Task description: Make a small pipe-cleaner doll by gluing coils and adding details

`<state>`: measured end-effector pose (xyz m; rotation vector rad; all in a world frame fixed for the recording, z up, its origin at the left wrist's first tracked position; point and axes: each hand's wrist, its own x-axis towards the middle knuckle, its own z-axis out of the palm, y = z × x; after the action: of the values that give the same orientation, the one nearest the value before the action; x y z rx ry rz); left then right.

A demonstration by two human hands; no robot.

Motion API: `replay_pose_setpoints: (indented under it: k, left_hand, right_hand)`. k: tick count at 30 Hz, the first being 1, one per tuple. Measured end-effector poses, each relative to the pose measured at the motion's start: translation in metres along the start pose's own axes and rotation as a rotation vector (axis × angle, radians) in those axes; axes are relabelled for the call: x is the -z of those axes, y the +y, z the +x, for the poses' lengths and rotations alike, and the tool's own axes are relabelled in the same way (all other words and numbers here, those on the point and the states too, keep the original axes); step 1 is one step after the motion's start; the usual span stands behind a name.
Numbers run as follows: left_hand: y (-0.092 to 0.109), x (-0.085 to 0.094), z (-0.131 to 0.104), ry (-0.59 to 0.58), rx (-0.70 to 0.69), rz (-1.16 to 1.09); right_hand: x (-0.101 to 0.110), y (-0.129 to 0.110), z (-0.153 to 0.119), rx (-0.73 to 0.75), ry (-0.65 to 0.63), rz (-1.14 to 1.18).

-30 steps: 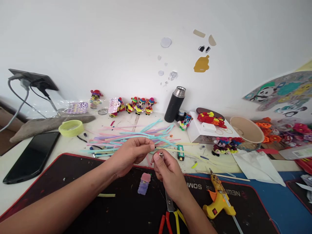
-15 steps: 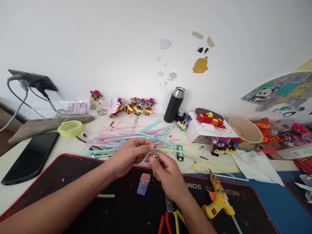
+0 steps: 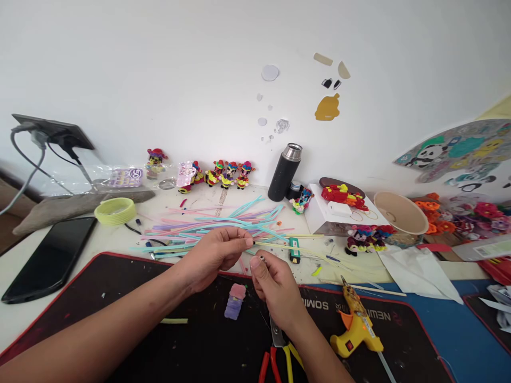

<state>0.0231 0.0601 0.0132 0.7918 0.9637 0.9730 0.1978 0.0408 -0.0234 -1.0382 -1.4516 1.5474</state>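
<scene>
My left hand (image 3: 223, 248) is closed in a pinch above the front of the pipe cleaner pile (image 3: 215, 226); a tiny dark bit shows at its fingertips. Close by on the right, my right hand (image 3: 273, 282) is curled, its thumb pressed on a small item mostly hidden by the fingers. The two hands are slightly apart. Below them a pink and purple fuzzy piece (image 3: 235, 301) lies on the black mat (image 3: 199, 351). Pliers with red and yellow handles (image 3: 276, 356) lie partly under my right wrist.
A yellow glue gun (image 3: 359, 335) lies at the right. Behind the hands are a tape measure (image 3: 294, 250), a black flask (image 3: 284, 173), a white box (image 3: 319, 213) and several small figures (image 3: 230, 175). A phone (image 3: 50, 258) lies at the left, near yellow-green rings (image 3: 115, 211).
My right hand has shifted slightly to the right, away from my left hand, and its fingers now cover more of the small item. My left hand has barely moved.
</scene>
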Motion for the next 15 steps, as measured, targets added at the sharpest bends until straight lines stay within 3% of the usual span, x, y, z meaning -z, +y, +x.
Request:
replay_pose_setpoints:
  k: [15]
  left_hand:
    - [-0.003,-0.004,-0.003,-0.031,0.051,-0.019]
  right_hand:
    - [-0.008,-0.011,0.0,0.107,0.108,-0.352]
